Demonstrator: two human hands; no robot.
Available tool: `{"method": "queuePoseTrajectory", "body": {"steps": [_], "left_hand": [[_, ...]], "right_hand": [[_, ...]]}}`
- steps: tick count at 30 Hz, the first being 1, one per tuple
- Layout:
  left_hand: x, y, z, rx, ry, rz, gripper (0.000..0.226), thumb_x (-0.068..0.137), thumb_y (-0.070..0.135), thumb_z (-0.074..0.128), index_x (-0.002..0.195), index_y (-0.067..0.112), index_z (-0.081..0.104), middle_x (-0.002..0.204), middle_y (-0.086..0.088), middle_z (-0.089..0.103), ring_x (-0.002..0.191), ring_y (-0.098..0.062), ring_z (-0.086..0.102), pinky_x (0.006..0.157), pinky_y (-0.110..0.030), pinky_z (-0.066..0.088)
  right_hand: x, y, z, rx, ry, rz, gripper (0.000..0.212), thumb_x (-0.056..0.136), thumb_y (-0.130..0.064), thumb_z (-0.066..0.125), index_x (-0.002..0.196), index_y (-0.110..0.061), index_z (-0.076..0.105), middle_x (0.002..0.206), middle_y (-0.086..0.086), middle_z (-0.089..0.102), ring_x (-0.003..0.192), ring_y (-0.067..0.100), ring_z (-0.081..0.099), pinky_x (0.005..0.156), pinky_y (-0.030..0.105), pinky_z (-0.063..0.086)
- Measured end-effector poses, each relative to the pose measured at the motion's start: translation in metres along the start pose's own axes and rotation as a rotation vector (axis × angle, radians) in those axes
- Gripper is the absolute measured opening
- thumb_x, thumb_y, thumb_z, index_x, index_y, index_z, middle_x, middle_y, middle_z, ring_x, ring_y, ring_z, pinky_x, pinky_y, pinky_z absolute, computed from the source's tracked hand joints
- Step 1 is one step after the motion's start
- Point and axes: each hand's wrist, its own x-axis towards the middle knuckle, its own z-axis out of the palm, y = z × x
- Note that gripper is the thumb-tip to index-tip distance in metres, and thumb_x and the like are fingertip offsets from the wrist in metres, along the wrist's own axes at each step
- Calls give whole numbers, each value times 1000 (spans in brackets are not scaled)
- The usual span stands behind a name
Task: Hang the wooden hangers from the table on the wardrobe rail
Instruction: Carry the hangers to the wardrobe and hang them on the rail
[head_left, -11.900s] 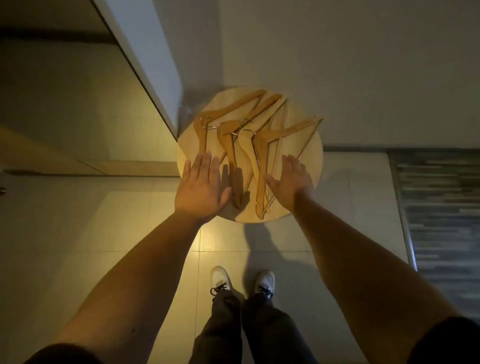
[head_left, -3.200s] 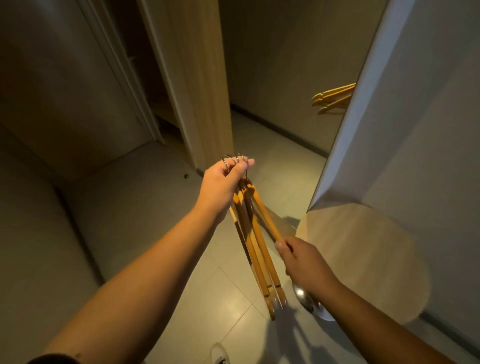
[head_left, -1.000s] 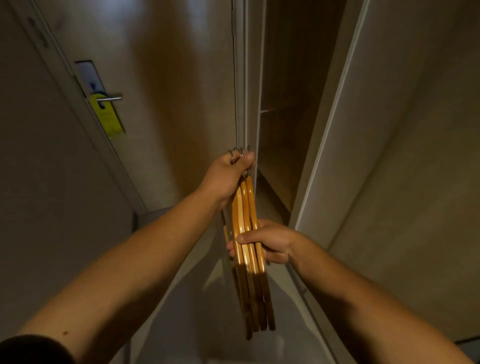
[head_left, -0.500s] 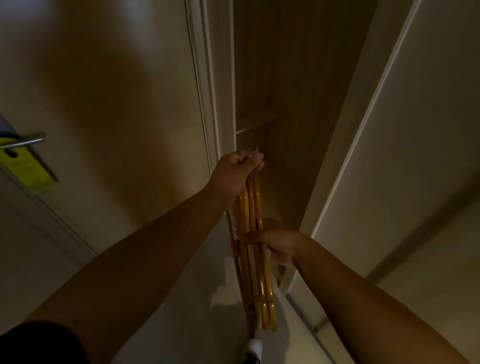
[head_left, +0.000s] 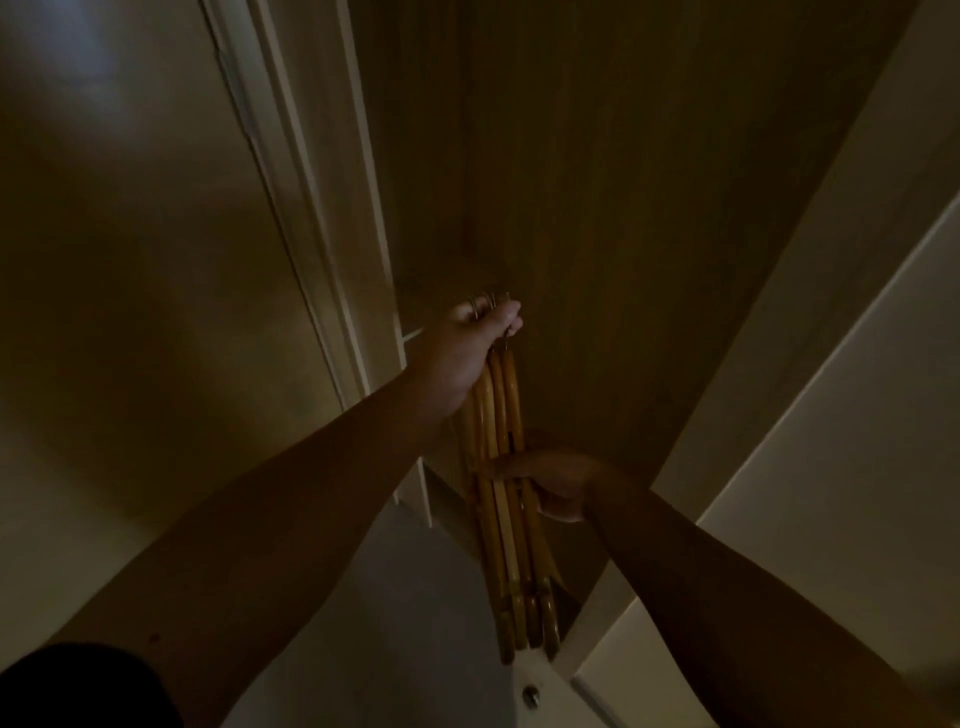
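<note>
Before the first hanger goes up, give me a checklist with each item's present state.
1. Left hand closed on the metal hooks at the top of the bundle: ok.
2. Right hand steadying the wooden hangers partway down: ok.
3. Hangers gathered side by side, hanging roughly straight down: ok.
4. Wardrobe opening in front of the hands: ok.
5. Wardrobe rail in sight: not ok, it is out of frame.
6. Hooks free of each other for lifting one off: cannot tell, too dark and small.
</note>
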Motion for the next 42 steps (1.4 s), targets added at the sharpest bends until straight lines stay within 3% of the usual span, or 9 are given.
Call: {"method": "queuePoseTrajectory", "body": {"steps": [3, 8, 13, 16, 21, 29, 34, 39, 42], "left_hand": [[46, -5, 0, -9, -74, -18, 18, 92, 32, 58, 90, 15, 65, 87, 6, 67, 99, -15, 63, 98, -35, 41], [123, -15, -2, -76, -225, -2, 13, 91, 29, 61, 80, 22, 64, 82, 8, 67, 83, -6, 62, 79, -25, 42], [187, -11, -5, -94, -381, -12, 11, 88, 33, 65, 78, 26, 65, 85, 6, 68, 88, -16, 64, 87, -37, 49], [211, 4, -5, -93, -475, 35, 15, 88, 34, 63, 76, 26, 66, 84, 2, 69, 86, -20, 66, 88, -43, 51], [236, 26, 2, -132, -587, 103, 20, 92, 32, 59, 76, 24, 68, 78, 4, 69, 76, -15, 66, 77, -38, 54], [252, 43, 18, -202, -603, 110, 19, 92, 29, 60, 76, 29, 70, 86, 5, 74, 87, -15, 70, 85, -44, 55], [257, 53, 26, -243, -580, 132, 18, 90, 30, 62, 73, 29, 69, 84, 5, 73, 76, -7, 70, 67, -33, 56], [267, 66, 31, -227, -560, 130, 18, 90, 30, 62, 74, 25, 68, 84, 3, 72, 75, -11, 68, 66, -33, 56], [275, 80, 34, -240, -574, 128, 17, 91, 26, 61, 75, 22, 67, 84, 0, 71, 76, -11, 68, 68, -33, 54]], "right_hand": [[21, -21, -18, 21, 57, -38, 27, 82, -5, 68, 108, -5, 62, 94, 11, 75, 89, 25, 74, 77, 35, 59], [62, -49, -39, 75, 248, -69, 34, 83, -6, 68, 115, -2, 59, 96, 14, 73, 91, 27, 72, 80, 38, 58], [90, -82, -40, 152, 400, -140, 20, 85, -4, 66, 105, -2, 63, 90, 13, 74, 85, 26, 73, 76, 36, 59], [96, -100, -35, 174, 496, -166, 28, 85, -7, 67, 112, -2, 61, 93, 11, 73, 89, 26, 72, 82, 39, 58], [95, -134, -27, 188, 617, -205, 45, 85, -7, 67, 127, 2, 54, 101, 13, 71, 96, 28, 69, 92, 44, 54], [75, -157, -23, 193, 662, -241, 40, 85, -7, 67, 123, -1, 53, 90, 11, 77, 86, 24, 75, 72, 34, 60], [65, -167, -21, 141, 747, -288, 46, 85, -6, 67, 128, -2, 50, 95, 15, 75, 88, 27, 73, 78, 40, 60], [61, -180, -15, 74, 891, -367, 42, 89, -13, 63, 129, -6, 52, 113, 22, 66, 99, 34, 65, 96, 53, 51], [61, -192, -9, 23, 1007, -404, 35, 91, -22, 62, 123, -8, 58, 115, 23, 68, 99, 37, 66, 94, 55, 52]]}}
